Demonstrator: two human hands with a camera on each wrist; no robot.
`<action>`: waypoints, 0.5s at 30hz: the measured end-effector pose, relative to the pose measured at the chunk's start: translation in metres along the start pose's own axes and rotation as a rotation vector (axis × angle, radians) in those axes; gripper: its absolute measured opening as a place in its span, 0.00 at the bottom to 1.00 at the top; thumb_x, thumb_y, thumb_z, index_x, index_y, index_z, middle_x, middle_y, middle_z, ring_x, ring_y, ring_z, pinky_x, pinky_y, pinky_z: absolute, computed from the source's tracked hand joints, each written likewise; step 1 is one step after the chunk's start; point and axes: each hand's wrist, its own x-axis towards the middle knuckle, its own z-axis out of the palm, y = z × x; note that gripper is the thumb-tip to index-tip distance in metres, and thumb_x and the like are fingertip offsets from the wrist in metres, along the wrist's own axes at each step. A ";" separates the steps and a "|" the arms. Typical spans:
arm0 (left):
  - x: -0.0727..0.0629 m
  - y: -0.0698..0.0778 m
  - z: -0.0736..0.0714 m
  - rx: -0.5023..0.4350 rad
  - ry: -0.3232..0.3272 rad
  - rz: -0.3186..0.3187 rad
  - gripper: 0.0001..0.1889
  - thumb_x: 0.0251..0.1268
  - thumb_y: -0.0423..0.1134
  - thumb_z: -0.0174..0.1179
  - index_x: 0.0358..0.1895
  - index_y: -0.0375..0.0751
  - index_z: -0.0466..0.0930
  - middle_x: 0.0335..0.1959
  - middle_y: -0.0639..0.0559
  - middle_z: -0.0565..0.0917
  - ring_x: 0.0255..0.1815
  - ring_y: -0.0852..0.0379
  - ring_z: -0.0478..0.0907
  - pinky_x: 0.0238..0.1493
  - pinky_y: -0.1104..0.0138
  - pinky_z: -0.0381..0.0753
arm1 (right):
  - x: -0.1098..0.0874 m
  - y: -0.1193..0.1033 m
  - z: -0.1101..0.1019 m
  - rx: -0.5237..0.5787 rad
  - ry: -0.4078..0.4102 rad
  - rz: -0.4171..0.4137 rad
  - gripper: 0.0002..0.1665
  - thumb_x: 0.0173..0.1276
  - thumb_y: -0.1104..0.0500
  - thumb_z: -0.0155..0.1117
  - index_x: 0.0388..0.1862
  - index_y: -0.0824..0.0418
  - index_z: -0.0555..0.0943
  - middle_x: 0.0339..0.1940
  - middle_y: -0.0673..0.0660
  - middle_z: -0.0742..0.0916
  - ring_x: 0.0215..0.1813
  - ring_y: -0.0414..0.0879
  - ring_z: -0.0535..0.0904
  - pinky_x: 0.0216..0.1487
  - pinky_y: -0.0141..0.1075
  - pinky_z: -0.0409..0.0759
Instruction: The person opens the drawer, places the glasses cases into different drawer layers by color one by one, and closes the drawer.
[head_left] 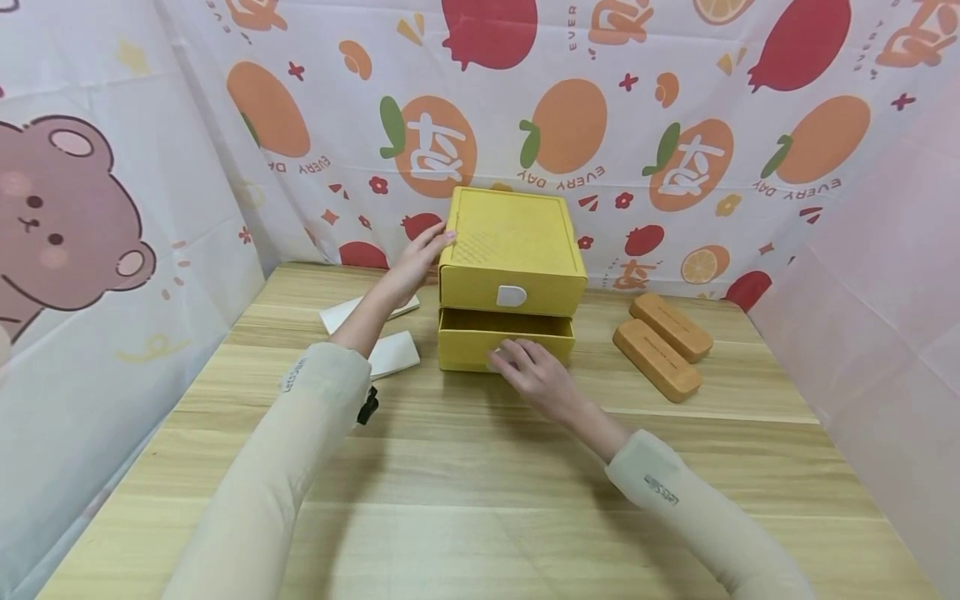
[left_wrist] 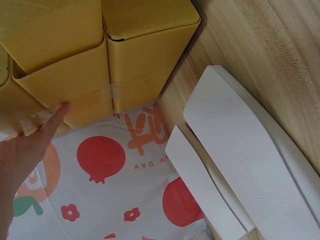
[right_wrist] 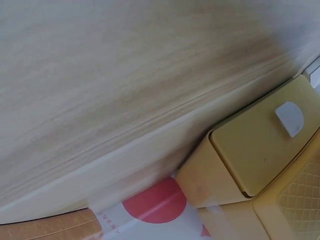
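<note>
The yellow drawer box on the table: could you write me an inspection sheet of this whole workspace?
Surface: pale wooden table.
Job's things: yellow drawer box, upper drawer closed; lower drawer pulled partly out.
Clutter: two white pieces on the left, two brown wooden blocks on the right.
Hands: left hand rests flat against the box's side; right hand touches the lower drawer's front.
Cables: nothing seen.
Surroundings: fruit-print cloth, bear-print cloth.

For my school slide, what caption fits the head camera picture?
Left hand steadies a yellow drawer box while the right hand touches its slightly open lower drawer.
</note>
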 end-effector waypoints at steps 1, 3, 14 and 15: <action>-0.003 0.003 0.001 -0.001 -0.003 -0.003 0.34 0.69 0.49 0.46 0.73 0.47 0.43 0.60 0.36 0.66 0.48 0.50 0.73 0.46 0.61 0.75 | 0.000 -0.001 -0.001 -0.001 0.003 -0.004 0.20 0.75 0.67 0.39 0.49 0.64 0.81 0.45 0.62 0.79 0.44 0.53 0.74 0.49 0.38 0.74; -0.006 0.006 0.003 -0.001 -0.005 -0.002 0.34 0.69 0.48 0.45 0.73 0.46 0.43 0.61 0.36 0.66 0.48 0.51 0.73 0.45 0.62 0.75 | -0.001 -0.002 -0.003 -0.005 0.004 -0.009 0.20 0.74 0.68 0.39 0.49 0.64 0.81 0.45 0.62 0.79 0.45 0.53 0.74 0.49 0.38 0.74; -0.004 0.004 0.003 0.003 0.003 0.001 0.32 0.70 0.47 0.44 0.73 0.46 0.44 0.59 0.35 0.68 0.44 0.54 0.75 0.39 0.66 0.77 | -0.005 -0.014 -0.014 -0.037 0.050 -0.036 0.20 0.72 0.69 0.40 0.47 0.63 0.81 0.43 0.61 0.80 0.44 0.52 0.76 0.47 0.37 0.75; -0.001 0.003 0.002 -0.001 0.005 0.001 0.32 0.70 0.48 0.44 0.73 0.46 0.44 0.59 0.35 0.68 0.43 0.54 0.75 0.38 0.66 0.77 | -0.005 -0.015 -0.014 -0.039 0.064 -0.038 0.19 0.72 0.69 0.41 0.47 0.63 0.81 0.43 0.61 0.80 0.43 0.51 0.76 0.46 0.37 0.75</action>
